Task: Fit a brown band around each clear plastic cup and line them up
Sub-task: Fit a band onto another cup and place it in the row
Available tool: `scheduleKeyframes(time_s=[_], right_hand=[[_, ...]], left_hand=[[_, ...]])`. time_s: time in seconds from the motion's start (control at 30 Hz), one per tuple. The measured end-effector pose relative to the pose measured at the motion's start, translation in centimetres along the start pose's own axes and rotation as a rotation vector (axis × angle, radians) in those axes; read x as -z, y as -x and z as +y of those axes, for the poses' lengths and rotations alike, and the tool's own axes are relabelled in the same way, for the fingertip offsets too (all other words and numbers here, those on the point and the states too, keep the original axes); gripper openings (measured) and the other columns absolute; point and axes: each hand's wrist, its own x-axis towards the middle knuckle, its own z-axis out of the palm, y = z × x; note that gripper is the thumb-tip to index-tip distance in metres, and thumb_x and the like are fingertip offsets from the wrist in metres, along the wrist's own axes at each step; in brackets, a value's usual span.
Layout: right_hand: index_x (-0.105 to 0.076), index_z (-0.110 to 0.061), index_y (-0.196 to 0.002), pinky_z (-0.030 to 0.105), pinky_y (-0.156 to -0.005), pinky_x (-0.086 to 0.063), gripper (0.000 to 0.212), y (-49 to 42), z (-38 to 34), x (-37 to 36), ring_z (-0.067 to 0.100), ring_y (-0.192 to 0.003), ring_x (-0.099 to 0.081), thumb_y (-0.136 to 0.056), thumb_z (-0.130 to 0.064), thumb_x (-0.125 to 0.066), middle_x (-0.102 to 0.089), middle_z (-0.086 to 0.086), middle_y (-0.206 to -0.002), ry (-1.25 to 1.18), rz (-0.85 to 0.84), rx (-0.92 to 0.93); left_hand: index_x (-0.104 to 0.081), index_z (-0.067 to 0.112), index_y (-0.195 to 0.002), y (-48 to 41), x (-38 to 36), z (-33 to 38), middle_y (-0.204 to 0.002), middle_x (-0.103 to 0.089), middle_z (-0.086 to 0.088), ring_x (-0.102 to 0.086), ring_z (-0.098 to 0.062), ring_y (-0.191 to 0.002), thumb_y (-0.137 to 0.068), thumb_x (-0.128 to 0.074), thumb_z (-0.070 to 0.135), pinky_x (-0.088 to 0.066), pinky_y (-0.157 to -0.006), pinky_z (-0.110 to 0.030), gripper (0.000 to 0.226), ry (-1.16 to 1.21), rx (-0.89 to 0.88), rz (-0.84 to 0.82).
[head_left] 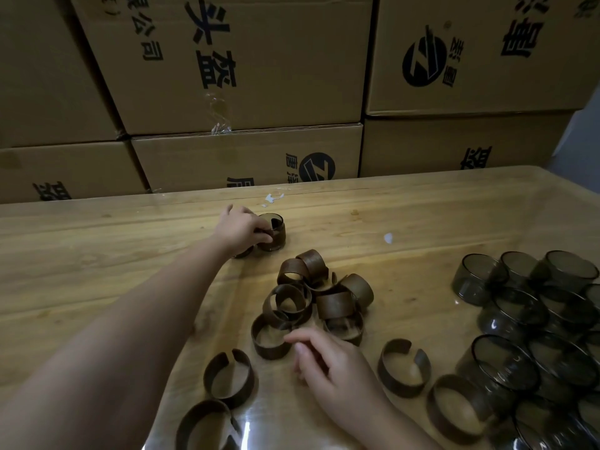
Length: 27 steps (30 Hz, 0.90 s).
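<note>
**A:** Through the head camera, where do we find the left hand?

**B:** We see the left hand (238,230) stretched out to the far middle of the wooden table (97,254). Its fingers are curled over the rim of a banded cup (276,233) and clamped on it. That cup stands upright with a brown band round its wall. Just near-left of it, half hidden under the hand, we make out a second banded cup (244,253). We cannot tell whether the two touch.

**A:** And the right hand?

**B:** We find the right hand (328,362) in the near middle, fingers apart and loosely bent, gripping nothing. Its index fingertip sits at the rim of a single band (269,341) lying flat on the table. We cannot tell if it touches.

**A:** Where do we see the rest of the stock?

**B:** Between the two hands we see a heap of brown bands (318,293), some on edge, some lying over others. A left split band (229,376) lies near-left of the right hand, and a right split band (404,367) lies to its right. Along the right edge we see the clear cups (526,316), smoky and unbanded, crowded against one another.

**A:** And past the table?

**B:** We see cardboard boxes (243,76) with black print stacked along the far edge, and white scraps (272,199) on the far tabletop.
</note>
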Motion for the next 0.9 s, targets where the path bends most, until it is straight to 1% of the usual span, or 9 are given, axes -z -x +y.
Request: scheduleKeyframes(time_s=[0.2, 0.33, 0.4, 0.5, 0.57, 0.63, 0.73, 0.83, 0.9], right_hand=[[-0.059, -0.035, -0.115, 0.024, -0.071, -0.051, 0.022, 0.0, 0.2, -0.2, -0.001, -0.084, -0.061, -0.100, -0.033, -0.044, -0.059, -0.020, -0.079, 0.006, 0.011, 0.002], [-0.059, -0.038, -0.110, 0.026, -0.070, -0.051, 0.019, -0.2, 0.5, -0.4, 0.004, -0.082, -0.061, -0.099, -0.034, -0.044, -0.061, -0.014, -0.081, 0.006, 0.025, -0.014], [-0.060, -0.037, -0.108, 0.022, -0.071, -0.051, 0.018, -0.2, 0.4, -0.4, 0.000, -0.083, -0.061, -0.099, -0.033, -0.045, -0.061, -0.016, -0.078, 0.023, 0.018, -0.008], [-0.062, -0.034, -0.107, 0.018, -0.070, -0.051, 0.018, -0.3, 0.2, -0.4, -0.001, -0.081, -0.060, -0.099, -0.031, -0.045, -0.058, -0.021, -0.076, 0.055, 0.016, -0.027], [-0.064, -0.031, -0.104, 0.019, -0.069, -0.050, 0.018, -0.2, 0.2, -0.4, 0.000, -0.078, -0.061, -0.098, -0.030, -0.047, -0.057, -0.024, -0.075, 0.071, 0.042, -0.034], [-0.062, -0.034, -0.091, 0.023, -0.064, -0.048, 0.016, -0.1, 0.2, -0.3, 0.003, -0.073, -0.060, -0.096, -0.031, -0.048, -0.058, -0.019, -0.071, 0.068, 0.073, -0.078], [-0.049, -0.040, -0.078, 0.013, -0.056, -0.041, 0.022, -0.2, 0.6, -0.4, -0.002, -0.068, -0.056, -0.093, -0.023, -0.052, -0.053, -0.019, -0.067, 0.143, 0.110, -0.151], [-0.062, -0.024, -0.094, 0.008, -0.060, -0.043, 0.012, 0.0, 0.5, -0.3, 0.005, -0.082, -0.062, -0.093, -0.015, -0.055, -0.051, -0.019, -0.073, 0.237, 0.131, -0.156], [-0.065, -0.022, -0.099, 0.016, -0.070, -0.051, 0.016, 0.3, 0.0, 0.1, 0.010, -0.086, -0.065, -0.091, -0.012, -0.056, -0.064, -0.011, -0.082, 0.146, 0.161, -0.125]], left_hand=[[-0.062, 0.026, -0.122, 0.4, 0.2, 0.4, -0.131, -0.059, 0.001, -0.040, -0.023, -0.129, -0.094, -0.057, 0.041, -0.017, -0.115, -0.047, 0.032, 0.049, 0.038, -0.039], [-0.061, 0.021, -0.123, 2.1, 1.3, 1.9, -0.131, -0.060, 0.001, -0.048, -0.021, -0.124, -0.100, -0.045, 0.040, -0.033, -0.108, -0.045, 0.034, 0.227, 0.099, 0.121], [-0.064, 0.019, -0.118, 4.0, 2.0, 3.8, -0.120, -0.063, 0.001, -0.052, -0.020, -0.116, -0.101, -0.043, 0.037, -0.038, -0.099, -0.037, 0.033, 0.165, 0.032, 0.231], [-0.068, 0.017, -0.098, 8.3, 3.1, 8.3, -0.089, -0.061, 0.007, -0.059, -0.013, -0.086, -0.099, -0.046, 0.036, -0.046, -0.071, -0.025, 0.029, 0.232, -0.164, 0.291], [-0.065, 0.020, -0.082, 11.4, 3.5, 11.5, -0.076, -0.058, 0.009, -0.055, -0.010, -0.071, -0.097, -0.044, 0.041, -0.050, -0.063, -0.031, 0.034, 0.287, -0.252, 0.288], [-0.056, 0.026, -0.065, 14.2, 3.6, 13.9, -0.064, -0.053, 0.008, -0.051, -0.008, -0.063, -0.094, -0.040, 0.048, -0.047, -0.059, -0.034, 0.039, 0.348, -0.281, 0.275], [-0.045, 0.027, -0.055, 17.5, 2.1, 15.9, -0.055, -0.047, 0.009, -0.048, -0.007, -0.056, -0.092, -0.044, 0.046, -0.045, -0.056, -0.034, 0.042, 0.485, -0.211, 0.271], [-0.060, 0.021, -0.059, 20.1, -0.7, 16.7, -0.057, -0.057, 0.006, -0.056, -0.009, -0.061, -0.093, -0.054, 0.029, -0.049, -0.059, -0.031, 0.036, 0.735, -0.016, 0.343], [-0.064, 0.014, -0.060, 21.0, -2.3, 16.9, -0.057, -0.060, 0.005, -0.058, -0.009, -0.060, -0.093, -0.058, 0.017, -0.046, -0.056, -0.024, 0.034, 0.880, 0.071, 0.409]])
